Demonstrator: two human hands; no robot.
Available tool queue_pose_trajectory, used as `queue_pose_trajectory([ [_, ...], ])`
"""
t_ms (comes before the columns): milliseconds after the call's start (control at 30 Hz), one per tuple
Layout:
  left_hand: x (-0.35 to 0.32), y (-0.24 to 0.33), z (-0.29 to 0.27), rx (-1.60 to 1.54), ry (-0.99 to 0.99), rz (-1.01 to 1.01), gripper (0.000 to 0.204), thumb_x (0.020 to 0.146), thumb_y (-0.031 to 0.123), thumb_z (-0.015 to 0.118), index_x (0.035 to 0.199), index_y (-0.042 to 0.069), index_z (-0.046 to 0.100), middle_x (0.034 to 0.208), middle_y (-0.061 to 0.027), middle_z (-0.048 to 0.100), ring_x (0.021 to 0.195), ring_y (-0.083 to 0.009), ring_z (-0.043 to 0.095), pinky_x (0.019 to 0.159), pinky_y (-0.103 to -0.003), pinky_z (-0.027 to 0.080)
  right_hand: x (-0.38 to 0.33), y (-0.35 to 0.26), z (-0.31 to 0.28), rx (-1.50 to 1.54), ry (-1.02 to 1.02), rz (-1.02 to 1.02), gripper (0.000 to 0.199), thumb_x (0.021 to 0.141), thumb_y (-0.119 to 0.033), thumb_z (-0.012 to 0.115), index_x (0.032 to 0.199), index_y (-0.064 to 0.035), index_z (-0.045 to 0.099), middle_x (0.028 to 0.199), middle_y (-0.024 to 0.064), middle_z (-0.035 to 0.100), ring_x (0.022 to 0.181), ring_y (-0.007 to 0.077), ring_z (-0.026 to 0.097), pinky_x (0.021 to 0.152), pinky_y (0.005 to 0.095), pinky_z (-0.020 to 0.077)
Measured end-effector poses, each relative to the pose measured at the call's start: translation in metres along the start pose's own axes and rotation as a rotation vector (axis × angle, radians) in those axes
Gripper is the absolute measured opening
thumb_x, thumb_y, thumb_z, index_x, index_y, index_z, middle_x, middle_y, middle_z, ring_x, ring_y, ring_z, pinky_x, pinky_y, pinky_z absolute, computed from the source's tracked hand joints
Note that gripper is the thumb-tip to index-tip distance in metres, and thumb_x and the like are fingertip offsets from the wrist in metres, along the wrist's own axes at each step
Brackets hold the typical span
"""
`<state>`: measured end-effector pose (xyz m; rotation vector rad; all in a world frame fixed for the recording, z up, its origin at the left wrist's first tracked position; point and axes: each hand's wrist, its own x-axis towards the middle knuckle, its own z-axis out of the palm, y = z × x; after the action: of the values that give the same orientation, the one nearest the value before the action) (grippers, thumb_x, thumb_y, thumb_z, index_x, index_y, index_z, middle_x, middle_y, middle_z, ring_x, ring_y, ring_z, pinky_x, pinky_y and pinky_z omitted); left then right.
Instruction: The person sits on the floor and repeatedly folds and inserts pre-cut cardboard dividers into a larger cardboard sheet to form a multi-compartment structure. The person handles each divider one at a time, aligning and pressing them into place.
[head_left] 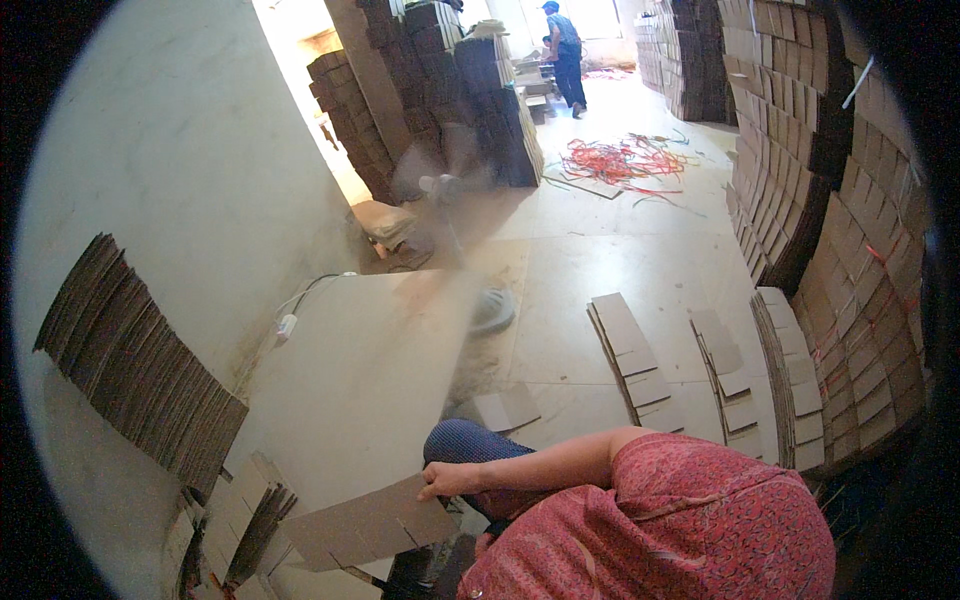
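Note:
My right hand (447,482) reaches across from the right and is closed on the upper right corner of a slotted cardboard piece (365,524). This flat brown piece has short cuts along its lower edge and lies tilted over some dark metal parts (410,572). I cannot make out my left hand; a small patch of skin by the red patterned shirt (580,545) is too hidden to identify. Left of the held piece stands a bundle of slotted cardboard pieces (240,520). My knee in dark blue cloth (462,442) is just beyond the right hand.
A long cardboard stack (140,360) leans along the left wall. Ahead are a pale board (360,350) and a blurred fan (440,185) with a round base (492,311). Cardboard rows (630,350) lie at right, beside tall stacks (780,130). Tangled red straps (620,160) and another person (565,55) are farther off.

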<state>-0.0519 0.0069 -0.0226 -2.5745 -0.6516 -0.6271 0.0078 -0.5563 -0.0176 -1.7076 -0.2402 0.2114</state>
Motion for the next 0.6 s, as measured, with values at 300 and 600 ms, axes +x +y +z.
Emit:
queue_pose_trajectory([
  [300, 0.001, -0.024, 0.046, -0.036, 0.238, 0.154, 0.032, 0.086, 0.033, 0.052, 0.108, 0.012, 0.06, 0.107, -0.0092, 0.061, 0.091, -0.0293, 0.06, 0.077, -0.045, 0.048, -0.006, -0.022, 0.001, -0.025, -0.047, 0.053, 0.039, 0.083, -0.027, 0.067, 0.062, 0.0, 0.048, 0.057, -0.0017, 0.043, 0.053, 0.0095, 0.04, 0.046, 0.0322, 0.0336],
  [600, 0.008, -0.001, 0.01, -0.132, 0.075, 0.066, 0.026, 0.086, 0.03, 0.053, 0.106, 0.015, 0.061, 0.103, -0.0077, 0.063, 0.089, -0.0276, 0.061, 0.077, -0.043, 0.047, -0.003, -0.007, -0.005, -0.035, -0.086, 0.028, 0.036, 0.083, -0.026, 0.066, 0.067, 0.0026, 0.053, 0.061, -0.0031, 0.046, 0.056, 0.0094, 0.042, 0.047, 0.0318, 0.0344],
])
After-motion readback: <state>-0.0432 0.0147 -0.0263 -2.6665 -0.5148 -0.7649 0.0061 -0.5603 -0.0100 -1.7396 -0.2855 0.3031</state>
